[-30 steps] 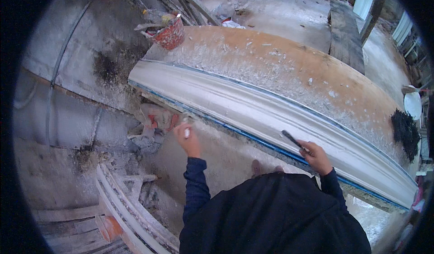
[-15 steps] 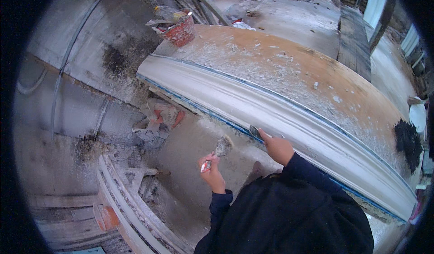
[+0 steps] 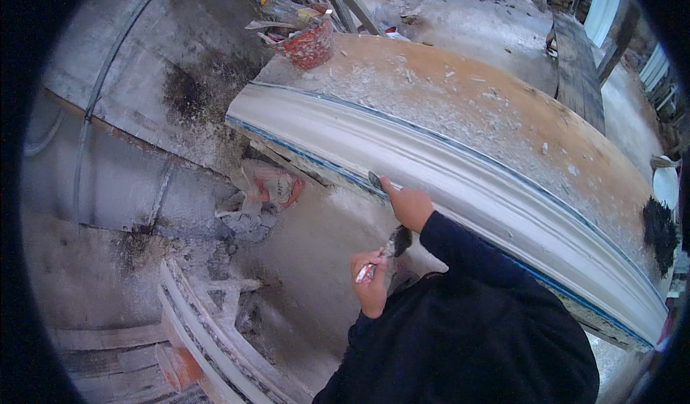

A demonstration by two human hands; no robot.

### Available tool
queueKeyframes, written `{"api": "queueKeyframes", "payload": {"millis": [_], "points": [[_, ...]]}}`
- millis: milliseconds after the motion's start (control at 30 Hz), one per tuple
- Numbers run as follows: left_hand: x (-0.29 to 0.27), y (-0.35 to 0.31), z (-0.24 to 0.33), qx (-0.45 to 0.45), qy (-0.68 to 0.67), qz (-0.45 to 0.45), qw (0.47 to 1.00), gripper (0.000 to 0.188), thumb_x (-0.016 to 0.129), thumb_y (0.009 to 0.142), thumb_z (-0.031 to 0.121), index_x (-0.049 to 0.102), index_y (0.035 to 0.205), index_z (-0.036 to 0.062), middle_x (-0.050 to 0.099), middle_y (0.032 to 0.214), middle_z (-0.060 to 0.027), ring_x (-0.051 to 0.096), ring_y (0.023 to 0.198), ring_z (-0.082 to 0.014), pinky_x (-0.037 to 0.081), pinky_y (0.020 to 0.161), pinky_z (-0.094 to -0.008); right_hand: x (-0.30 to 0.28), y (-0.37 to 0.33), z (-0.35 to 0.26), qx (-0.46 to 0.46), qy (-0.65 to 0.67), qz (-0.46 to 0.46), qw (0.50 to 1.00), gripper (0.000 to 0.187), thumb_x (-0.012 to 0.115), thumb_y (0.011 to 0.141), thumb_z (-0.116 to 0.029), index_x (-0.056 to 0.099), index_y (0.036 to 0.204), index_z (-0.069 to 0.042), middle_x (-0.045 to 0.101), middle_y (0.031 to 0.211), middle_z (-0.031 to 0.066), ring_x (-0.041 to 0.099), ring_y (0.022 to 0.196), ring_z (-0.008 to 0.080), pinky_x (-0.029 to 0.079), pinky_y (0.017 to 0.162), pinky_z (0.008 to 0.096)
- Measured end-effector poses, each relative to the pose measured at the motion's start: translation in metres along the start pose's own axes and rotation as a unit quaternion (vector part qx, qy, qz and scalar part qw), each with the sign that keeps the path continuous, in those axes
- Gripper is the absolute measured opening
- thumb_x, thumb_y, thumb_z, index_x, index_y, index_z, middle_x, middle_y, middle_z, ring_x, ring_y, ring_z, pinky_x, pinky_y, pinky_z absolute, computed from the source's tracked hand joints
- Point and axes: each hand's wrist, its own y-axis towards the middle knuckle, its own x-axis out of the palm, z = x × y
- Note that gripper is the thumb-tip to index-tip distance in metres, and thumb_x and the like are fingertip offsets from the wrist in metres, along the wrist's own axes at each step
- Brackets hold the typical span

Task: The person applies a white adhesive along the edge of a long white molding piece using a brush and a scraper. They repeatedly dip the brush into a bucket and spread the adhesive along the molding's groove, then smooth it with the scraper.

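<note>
Right hand (image 3: pixel 412 210) is clasping a scraper (image 3: pixel 375 181) at the edge of ridged moulding (image 3: pixel 467 188) lying on the counter (image 3: pixel 431 62); left hand (image 3: pixel 369 282) is gripping a broad-headed tool (image 3: pixel 398 241). Excess blade tilt could be causing chips.

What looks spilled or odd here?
White crumbs litter the tan tabletop behind the smooth white molding, looking like spilled scraps. A ragged black clump at the right end stands out against the pale surfaces; can't tell what it is.
</note>
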Motion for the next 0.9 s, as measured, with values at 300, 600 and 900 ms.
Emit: {"api": "queueKeyframes", "payload": {"millis": [300,600,900], "points": [[-0.010,0.080,-0.026,-0.005,-0.026,-0.239,0.971,0.008,0.064,0.077,0.000,0.060,0.082,0.0053,0.059,0.092,-0.0096,0.057,0.086,-0.0236,0.044,0.079,-0.0329,-0.074,-0.019,0.003,0.030,0.139,0.041,0.989,0.056,0.053,0.085,-0.010,0.039,0.138,-0.022,0.063,0.102,0.0161,0.063,0.083,0.0283,0.048,0.074,0.0374],[0.105,0.064,-0.034,0.064,-0.155,-0.374,0.912,0.012,0.063,0.079,-0.004,0.056,0.084,0.0043,0.056,0.092,-0.0082,0.057,0.091,-0.0196,0.045,0.082,-0.0310,-0.085,-0.184,0.044,0.318,0.352,0.266,0.839,0.050,0.047,0.093,-0.011,0.035,0.141,-0.019,0.054,0.079,0.0001,0.047,0.063,0.0056,0.042,0.054,0.0193],[-0.010,0.169,-0.043,0.072,0.071,-0.122,0.987,0.005,0.063,0.083,0.004,0.058,0.083,0.0037,0.061,0.087,-0.0074,0.057,0.084,-0.0190,0.045,0.080,-0.0296,-0.076,-0.192,0.053,0.314,0.324,0.234,0.861,0.049,0.050,0.092,-0.010,0.039,0.138,-0.017,0.060,0.109,0.0067,0.054,0.073,0.0109,0.045,0.061,0.0240]]}}
